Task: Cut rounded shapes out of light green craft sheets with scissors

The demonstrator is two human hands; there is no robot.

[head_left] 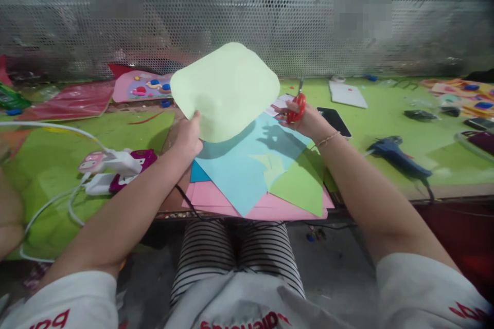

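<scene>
A pale green sheet of paper (227, 90) with rounded corners is raised above the table. My left hand (191, 136) pinches its lower left edge, thumb on top. To the right of the sheet, my right hand (301, 115) has its fingers closed around the red handles of a pair of scissors (297, 105), whose blades point up and away. Below both hands lie a light blue sheet (239, 175), a bright green sheet (304, 185) and pink sheets (216, 198). Pale green offcuts (270, 164) rest on the blue one.
At left, a power strip (142, 162) carries plugs and white cables. A dark blue glue gun (401, 157) and a dark phone (335, 121) lie at right. Behind are a decorated pink piece (135, 86), a white board (348, 94) and a perforated metal screen (247, 5). Someone's arm (10, 216) shows at far left.
</scene>
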